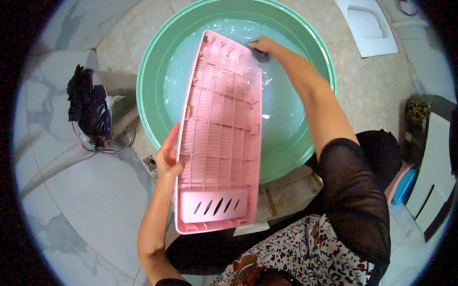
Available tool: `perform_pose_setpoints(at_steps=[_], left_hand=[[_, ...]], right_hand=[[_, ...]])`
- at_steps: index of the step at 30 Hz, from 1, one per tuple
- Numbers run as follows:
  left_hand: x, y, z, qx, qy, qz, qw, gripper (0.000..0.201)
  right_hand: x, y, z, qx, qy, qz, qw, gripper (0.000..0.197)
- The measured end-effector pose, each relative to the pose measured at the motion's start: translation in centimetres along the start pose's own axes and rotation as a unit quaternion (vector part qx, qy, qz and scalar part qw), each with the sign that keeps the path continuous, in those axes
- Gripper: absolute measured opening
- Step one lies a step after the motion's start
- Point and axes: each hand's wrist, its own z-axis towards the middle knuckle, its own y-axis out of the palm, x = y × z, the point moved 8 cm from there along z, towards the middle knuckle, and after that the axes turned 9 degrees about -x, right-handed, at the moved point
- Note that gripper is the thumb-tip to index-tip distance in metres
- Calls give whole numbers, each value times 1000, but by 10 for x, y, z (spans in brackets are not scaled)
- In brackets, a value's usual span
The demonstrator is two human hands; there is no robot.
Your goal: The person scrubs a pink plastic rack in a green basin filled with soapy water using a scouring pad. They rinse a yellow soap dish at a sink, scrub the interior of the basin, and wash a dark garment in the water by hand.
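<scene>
A long pink ribbed plastic panel (219,119) is held tilted, its far end over the soapy water in a large round green tub (148,95). Slotted holes run across its near end, close to my lap. My left hand (169,155) grips the panel's left edge, with the thumb on the ribbed face. Over the water by the panel's far right corner, my right hand (263,45) is closed on a dark wad (259,55). Whether that wad is a cloth or a scrubber, I cannot tell.
Black cloth (88,107) hangs over a metal fixture on the left, with a hose (62,164) running from it. A white squat toilet (369,28) lies at the upper right. A blue and pink object (403,186) and a white panel (433,164) stand at the right.
</scene>
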Motion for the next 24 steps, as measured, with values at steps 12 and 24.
perform_pose_setpoints(at_steps=[12,24], left_hand=[[-116,-65,40,-45,-153,147,976,52],[-136,-82,67,70,-266,364,890,54]], right_hand=[[-59,-36,-121,393,103,30,913,31],[-180,92,-88,140,-198,-120,963,19]])
